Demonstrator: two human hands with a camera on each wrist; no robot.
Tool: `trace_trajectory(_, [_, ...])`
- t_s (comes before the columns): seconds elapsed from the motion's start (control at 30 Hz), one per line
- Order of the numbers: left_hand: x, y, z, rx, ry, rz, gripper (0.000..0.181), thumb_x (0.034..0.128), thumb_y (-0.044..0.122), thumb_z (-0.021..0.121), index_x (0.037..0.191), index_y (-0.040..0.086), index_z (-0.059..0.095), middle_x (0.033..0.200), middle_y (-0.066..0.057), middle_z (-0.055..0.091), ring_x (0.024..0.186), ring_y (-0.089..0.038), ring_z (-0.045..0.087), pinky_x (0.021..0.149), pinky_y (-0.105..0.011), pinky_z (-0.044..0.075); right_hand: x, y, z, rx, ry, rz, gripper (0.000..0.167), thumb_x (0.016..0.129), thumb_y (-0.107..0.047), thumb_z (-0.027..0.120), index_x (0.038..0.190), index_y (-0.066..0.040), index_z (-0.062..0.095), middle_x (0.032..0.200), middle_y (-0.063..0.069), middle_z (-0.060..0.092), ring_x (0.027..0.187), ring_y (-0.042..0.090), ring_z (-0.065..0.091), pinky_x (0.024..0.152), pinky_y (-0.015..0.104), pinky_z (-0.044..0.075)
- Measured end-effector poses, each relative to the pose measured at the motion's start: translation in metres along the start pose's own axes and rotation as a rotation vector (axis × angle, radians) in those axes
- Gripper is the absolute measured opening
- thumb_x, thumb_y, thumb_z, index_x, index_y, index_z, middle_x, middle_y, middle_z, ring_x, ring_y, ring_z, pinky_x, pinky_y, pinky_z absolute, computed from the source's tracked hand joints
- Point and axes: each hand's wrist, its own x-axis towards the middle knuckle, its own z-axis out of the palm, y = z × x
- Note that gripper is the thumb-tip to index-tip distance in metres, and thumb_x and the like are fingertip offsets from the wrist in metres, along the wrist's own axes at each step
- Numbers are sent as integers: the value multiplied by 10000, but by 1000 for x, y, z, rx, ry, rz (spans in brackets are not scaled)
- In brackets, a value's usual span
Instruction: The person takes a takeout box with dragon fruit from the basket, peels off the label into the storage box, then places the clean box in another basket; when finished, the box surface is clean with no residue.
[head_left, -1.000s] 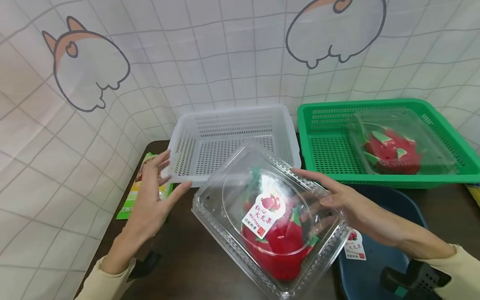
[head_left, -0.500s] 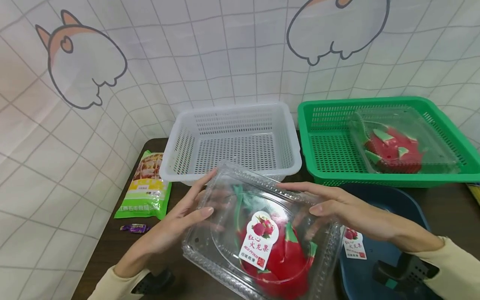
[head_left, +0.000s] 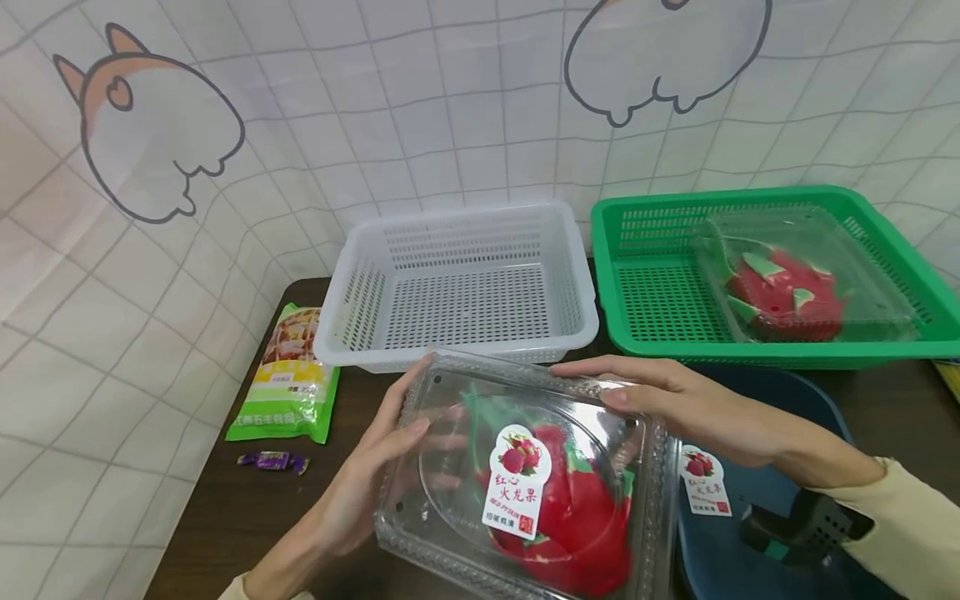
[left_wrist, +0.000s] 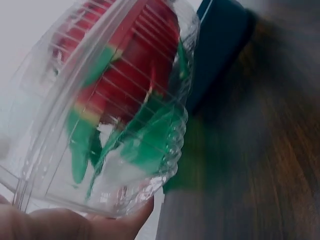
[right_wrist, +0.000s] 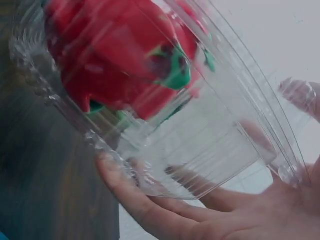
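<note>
Your left hand (head_left: 372,467) and right hand (head_left: 675,408) both grasp the clear box (head_left: 517,492) of red fruit (head_left: 581,517), tilted above the worktop (head_left: 217,533), near the white basket (head_left: 360,357). This seems a two-handed steadying step; moving on calls for an even grip on both sides.

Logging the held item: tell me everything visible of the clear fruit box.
The clear fruit box looks like plastic, with beaded edges and a ring moulded in its seemingly closed lid. The white label shows fruit pictures and Chinese characters. Inside is a red, green-tipped fruit. It's held askew between the left hand and right hand, label facing the head camera, nearer the wearer than the white basket.
</note>
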Motion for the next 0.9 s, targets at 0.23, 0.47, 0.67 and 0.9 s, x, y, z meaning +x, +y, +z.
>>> trace_trajectory(0.23, [-9,-3,7,-81,92,-26,606,1128,264,359,1648,433,99,1612,-245,306,1370,-406,504,978,-609,529,-7,1,-5,56,87,120,753,1047,-420,516,1692,-281,154,1726,167,27,1500,539,117,1025,794,383])
trace_trajectory(0.47, [-13,-14,11,-99,249,-86,600,1111,311,417,1631,456,154,1566,-228,357,1328,-411,521,942,-599,553,-17,7,12,38,161,158,831,1027,-334,620,1692,-316,122,1720,174,-34,1469,550,145,888,549,596])
trace_trajectory(0.67, [-12,-27,13,-125,253,-109,618,1105,315,436,1634,447,144,1587,-260,302,1318,-377,520,964,-572,548,-11,11,22,17,148,223,906,989,-348,687,1683,-285,107,1708,190,-17,1462,577,151,896,608,574])
trace_trajectory(0.9, [-9,-34,11,-162,240,-156,605,1106,339,435,1613,493,143,1605,-248,248,1350,-390,496,979,-584,537,-5,15,28,72,115,258,815,1065,-383,567,1667,-265,30,1673,216,45,1457,588,266,910,605,577])
